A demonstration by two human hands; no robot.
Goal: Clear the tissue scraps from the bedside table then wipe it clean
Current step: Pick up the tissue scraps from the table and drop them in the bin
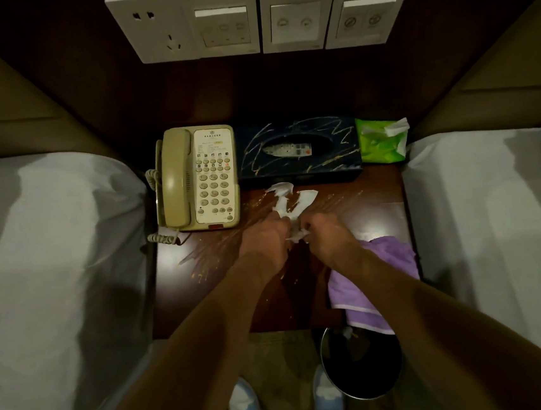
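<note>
Both hands over mid worktop, close together, knuckles towards the camera. Left hand and right hand each have fingers curled, pinching the same bunch of crumpled white tissue scraps. The bunch runs from between the hands out to the far side, loose ends lying on the dark glossy wooden bedside worktop just near of the tissue box. Cannot tell how many separate scraps.

Pale streaks and crumbs smeared across the worktop, mostly left of and under the hands.

Purple terry towel cloth at near-right corner of worktop, partly under the right forearm, one end hanging over the near edge.

Far row, left to right:
- beige corded desk telephone, handset on cradle
- dark blue rectangular tissue box with gold scribble lines, oval slot on top
- green soft pack of tissues, one white sheet sticking out

Round black waste bin on the floor, near of the worktop, below the hanging towel end.

Bed with white sheet on the left, another on the right. Row of white wall switch and socket plates above the far edge
</note>
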